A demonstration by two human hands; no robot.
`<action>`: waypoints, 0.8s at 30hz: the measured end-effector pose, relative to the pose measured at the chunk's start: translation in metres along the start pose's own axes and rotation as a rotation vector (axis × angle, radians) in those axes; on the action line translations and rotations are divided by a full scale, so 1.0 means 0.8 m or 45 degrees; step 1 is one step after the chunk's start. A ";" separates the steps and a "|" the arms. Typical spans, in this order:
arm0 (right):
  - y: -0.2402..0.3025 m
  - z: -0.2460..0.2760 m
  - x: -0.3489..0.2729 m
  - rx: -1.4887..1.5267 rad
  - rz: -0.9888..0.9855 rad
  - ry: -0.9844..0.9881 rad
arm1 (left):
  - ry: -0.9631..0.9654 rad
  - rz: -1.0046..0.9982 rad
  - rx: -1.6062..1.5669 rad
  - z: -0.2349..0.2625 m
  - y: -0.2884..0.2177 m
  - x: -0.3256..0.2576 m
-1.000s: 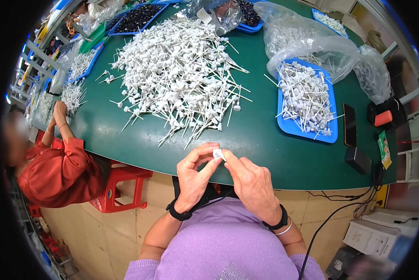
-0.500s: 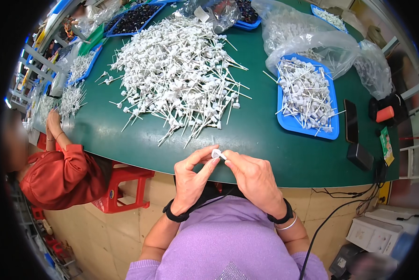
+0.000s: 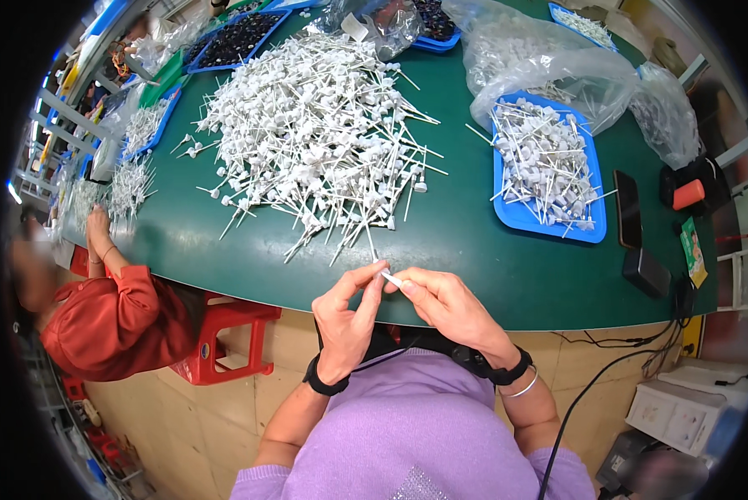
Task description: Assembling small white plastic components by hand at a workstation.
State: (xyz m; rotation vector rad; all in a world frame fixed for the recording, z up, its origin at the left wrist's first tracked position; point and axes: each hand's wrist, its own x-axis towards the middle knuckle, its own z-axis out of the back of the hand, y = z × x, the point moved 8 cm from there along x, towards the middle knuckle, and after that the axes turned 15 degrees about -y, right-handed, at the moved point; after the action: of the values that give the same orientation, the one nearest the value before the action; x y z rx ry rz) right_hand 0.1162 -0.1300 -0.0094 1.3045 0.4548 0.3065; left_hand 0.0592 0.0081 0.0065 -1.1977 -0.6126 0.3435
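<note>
My left hand (image 3: 346, 315) pinches a small white plastic piece (image 3: 391, 278) between thumb and forefinger, above the table's near edge. It looks like a pump head. From the far side of my left fingertips a thin white tube (image 3: 373, 247) points away toward the pile. My right hand (image 3: 451, 306) is closed in a pinch on the near right end of the white piece. Whether the hands hold one part or two joined ones is hidden by the fingers. Beyond them spreads a large heap of similar white pump heads with thin tubes (image 3: 316, 133).
At the right, a blue tray (image 3: 549, 227) holds more such pieces, with a clear plastic bag (image 3: 557, 75) behind it. A phone (image 3: 627, 208) and a dark box (image 3: 645, 272) lie beyond. A co-worker in a red top (image 3: 99, 329) sits left by a red stool (image 3: 232, 342).
The white piece has turned in my fingers: its wide round end no longer faces up, and more of the tube shows. My right hand has drawn slightly right and rolled.
</note>
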 end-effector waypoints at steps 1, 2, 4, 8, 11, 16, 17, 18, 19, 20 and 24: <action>0.006 0.002 -0.001 -0.035 0.052 -0.057 | 0.013 0.121 -0.125 -0.003 0.009 0.000; 0.012 0.003 -0.002 -0.070 0.106 -0.107 | 0.018 0.243 -0.249 -0.006 0.019 0.001; 0.033 0.010 -0.011 -0.285 0.377 -0.278 | 0.022 0.391 -0.399 -0.009 0.027 0.001; 0.048 0.011 -0.028 -0.616 0.622 -0.518 | 0.001 0.434 -0.473 -0.015 0.030 0.001; 0.048 0.008 -0.031 -0.748 0.634 -0.571 | -0.042 0.441 -0.516 -0.019 0.034 0.001; 0.053 0.005 -0.031 -0.816 0.671 -0.644 | -0.117 0.383 -0.515 -0.023 0.028 -0.002; 0.054 0.005 -0.031 -0.835 0.668 -0.649 | -0.122 0.355 -0.494 -0.023 0.027 -0.002; 0.054 0.005 -0.031 -0.848 0.665 -0.654 | -0.127 0.327 -0.473 -0.023 0.025 -0.002; 0.054 0.005 -0.031 -0.862 0.662 -0.658 | -0.136 0.288 -0.428 -0.023 0.024 -0.003; 0.054 0.005 -0.031 -0.875 0.658 -0.662 | -0.144 0.250 -0.382 -0.023 0.022 -0.003; 0.053 0.003 -0.031 -0.939 0.642 -0.669 | -0.157 0.147 -0.275 -0.021 0.019 -0.003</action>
State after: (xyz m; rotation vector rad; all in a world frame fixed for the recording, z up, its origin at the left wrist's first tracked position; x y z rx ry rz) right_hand 0.0976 -0.1332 0.0359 0.7027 -0.4226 0.4749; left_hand 0.0688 -0.0006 -0.0124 -1.4302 -0.7015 0.4600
